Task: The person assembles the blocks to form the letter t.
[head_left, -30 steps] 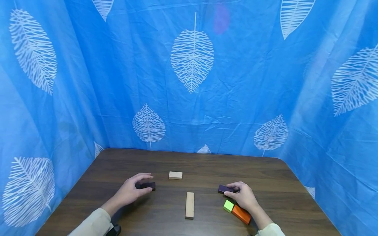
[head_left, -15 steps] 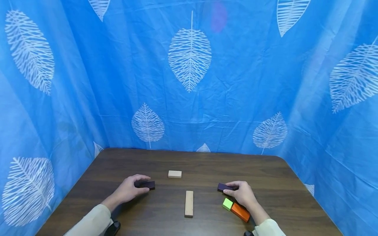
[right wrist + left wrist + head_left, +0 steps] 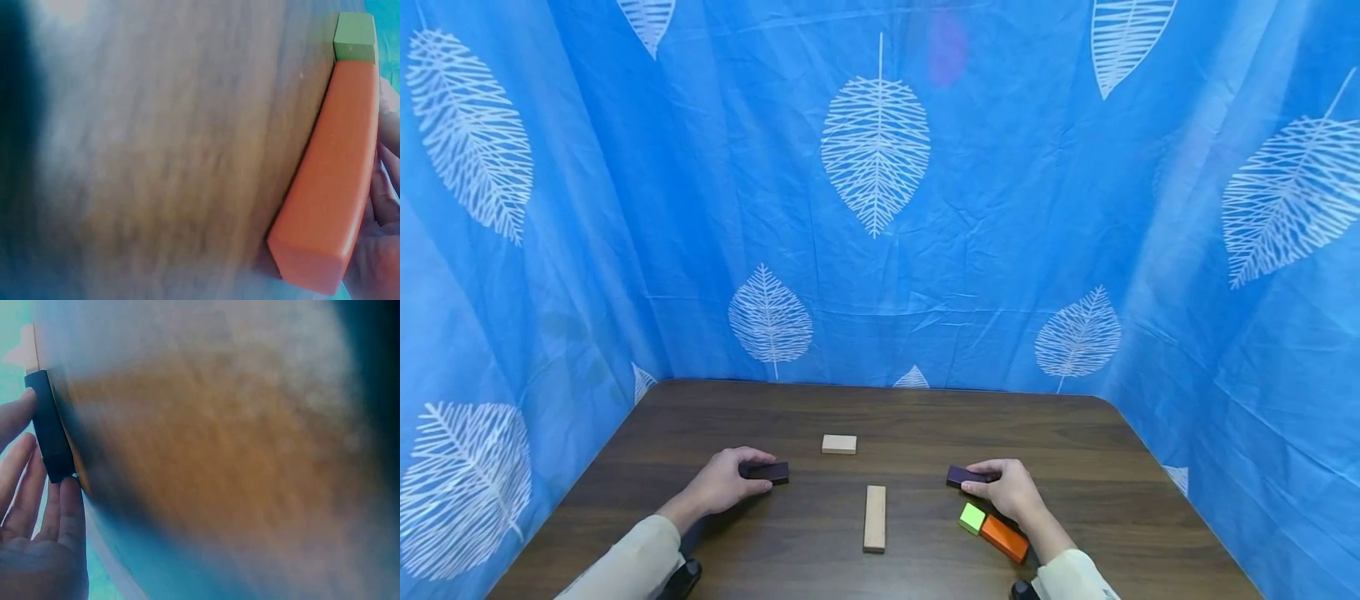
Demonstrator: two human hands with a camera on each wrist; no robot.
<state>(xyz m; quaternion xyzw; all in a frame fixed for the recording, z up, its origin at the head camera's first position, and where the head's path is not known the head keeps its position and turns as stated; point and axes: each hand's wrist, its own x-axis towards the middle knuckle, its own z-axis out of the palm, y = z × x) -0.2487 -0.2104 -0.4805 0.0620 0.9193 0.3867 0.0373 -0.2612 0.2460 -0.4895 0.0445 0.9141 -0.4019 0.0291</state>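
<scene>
My left hand [image 3: 722,483] grips a dark rectangular block [image 3: 773,473] between thumb and fingers on the left of the table; in the left wrist view the thumb touches one long side of this black block [image 3: 51,425] and a fingertip meets its near end. On the right, my right hand [image 3: 1013,492] pinches a second dark block [image 3: 958,476] by its sides, its left end sticking out. Just below that hand lie a lime-green cube [image 3: 972,517] and an orange block [image 3: 1004,538], end to end. The orange block [image 3: 328,169] covers much of the right hand in the right wrist view.
A short pale wooden block [image 3: 838,444] lies toward the back, left of centre. Between the hands, a longer pale wooden block [image 3: 875,518] points front to back. The brown table [image 3: 917,417] ends at a blue curtain [image 3: 775,208] with white leaves.
The left hand's raised fingers have come down onto the dark block. My right hand keeps its pinch with little movement. The whole view has shifted slightly.
</scene>
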